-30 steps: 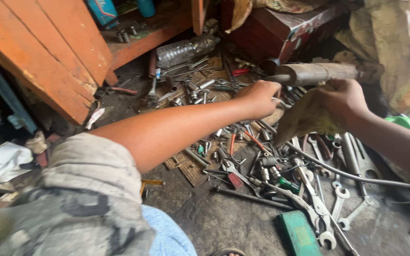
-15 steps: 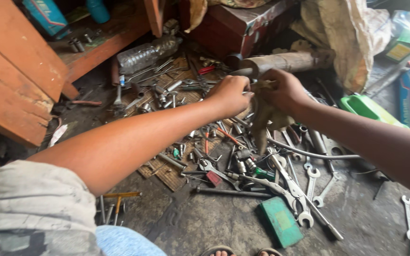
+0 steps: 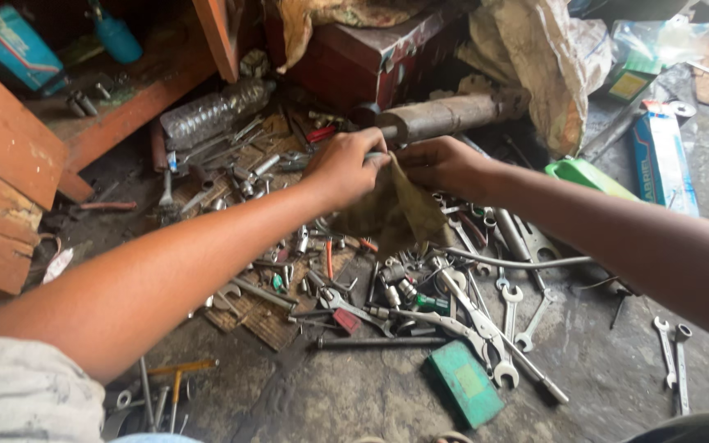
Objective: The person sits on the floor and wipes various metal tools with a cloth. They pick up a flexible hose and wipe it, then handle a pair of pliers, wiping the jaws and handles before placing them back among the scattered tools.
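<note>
One rag hangs between two hands. Left hand and right hand both pinch its top edge above scattered wrenches.

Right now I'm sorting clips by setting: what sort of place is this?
Most likely a repair or mechanic's workshop, worked at floor level. Spanners, sockets and pliers lie scattered on the grimy concrete floor, beside a red metal toolbox. Both the left hand and right hand grip a dirty rag.

Rag: matt grimy cloth. Spanners: dull metal. Shelf: rough painted wood.
</note>
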